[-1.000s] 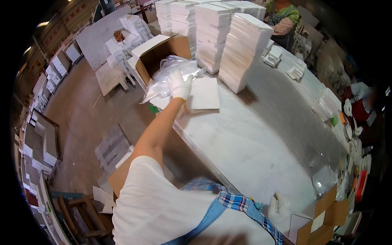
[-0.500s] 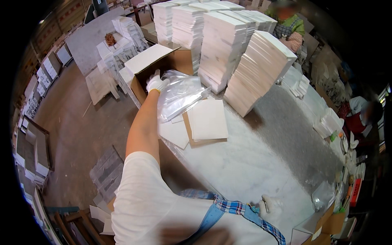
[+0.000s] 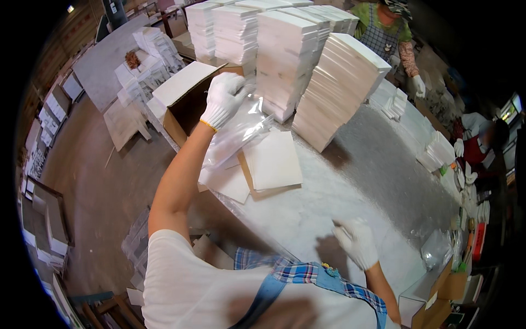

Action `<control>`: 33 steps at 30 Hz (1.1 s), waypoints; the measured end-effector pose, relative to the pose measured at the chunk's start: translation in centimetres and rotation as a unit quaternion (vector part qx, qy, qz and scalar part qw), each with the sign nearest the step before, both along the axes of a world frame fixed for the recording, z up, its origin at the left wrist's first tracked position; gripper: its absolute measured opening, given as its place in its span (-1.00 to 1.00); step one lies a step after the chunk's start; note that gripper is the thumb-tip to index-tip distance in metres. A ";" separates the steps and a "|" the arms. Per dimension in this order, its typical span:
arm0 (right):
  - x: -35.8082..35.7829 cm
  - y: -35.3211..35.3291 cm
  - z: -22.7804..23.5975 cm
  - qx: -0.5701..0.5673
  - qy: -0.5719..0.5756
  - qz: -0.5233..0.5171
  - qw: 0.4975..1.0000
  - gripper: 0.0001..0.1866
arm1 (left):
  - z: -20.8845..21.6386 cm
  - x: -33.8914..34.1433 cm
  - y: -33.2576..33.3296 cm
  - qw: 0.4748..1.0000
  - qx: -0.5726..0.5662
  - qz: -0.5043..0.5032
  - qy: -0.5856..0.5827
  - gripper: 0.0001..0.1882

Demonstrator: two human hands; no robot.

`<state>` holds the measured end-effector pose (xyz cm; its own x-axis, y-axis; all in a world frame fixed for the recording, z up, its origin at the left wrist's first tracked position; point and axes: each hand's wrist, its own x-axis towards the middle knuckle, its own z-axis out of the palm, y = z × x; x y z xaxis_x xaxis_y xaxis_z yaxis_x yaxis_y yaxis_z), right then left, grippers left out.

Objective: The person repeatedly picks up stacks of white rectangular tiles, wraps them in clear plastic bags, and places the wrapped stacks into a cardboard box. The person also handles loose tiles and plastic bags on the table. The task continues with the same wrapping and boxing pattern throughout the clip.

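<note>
My left hand [image 3: 223, 98], in a white knit glove, is raised beside the open cardboard box [image 3: 176, 127]. Its fingers are curled closed around the upper edge of a clear plastic bag [image 3: 253, 118]; the exact grip is partly hidden. More of the clear plastic drapes below the wrist, over flat white sheets [image 3: 276, 160] stacked with a brown card piece at the marble table's edge. Over the near part of the white marble table [image 3: 323, 205], my gloved right hand [image 3: 357, 241] hovers with loosely bent fingers apart, holding nothing, slightly blurred.
Tall stacks of white stone tiles [image 3: 285, 60] stand behind the box, and a leaning stack [image 3: 342, 90] is to their right. A co-worker [image 3: 383, 35] stands at far right; another person [image 3: 476, 140] is at the right edge. An open carton [image 3: 438, 299] sits near right.
My left hand has come up out of the box and moved right, drawing at the plastic. My right hand has risen into fuller view over the table. The far co-worker's arm has lowered.
</note>
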<state>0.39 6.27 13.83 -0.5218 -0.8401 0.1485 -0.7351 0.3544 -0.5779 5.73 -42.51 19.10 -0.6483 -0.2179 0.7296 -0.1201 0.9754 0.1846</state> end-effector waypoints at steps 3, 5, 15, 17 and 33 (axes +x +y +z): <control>-1.1 -4.5 1.3 -0.016 -0.149 -0.017 0.988 -0.61 | 4.5 -0.6 4.3 0.997 -0.035 -0.075 -0.008 -0.67; -1.9 -7.4 2.0 -0.040 -0.230 0.003 0.972 -0.36 | 6.3 -1.3 6.6 0.990 -0.067 -0.125 -0.003 -0.67; -3.8 -14.8 3.3 -0.301 -0.318 -0.069 0.896 0.42 | 7.9 -3.7 13.2 0.961 -0.083 -0.258 -0.046 -0.82; -3.6 -14.4 5.0 -0.314 -0.350 -0.053 0.881 0.43 | 7.1 -4.0 13.9 0.953 -0.077 -0.290 -0.037 -0.83; -6.0 -7.0 1.2 -0.398 -0.292 -0.220 0.842 -0.75 | 1.8 -8.5 21.8 0.899 0.198 -0.380 -0.088 -0.77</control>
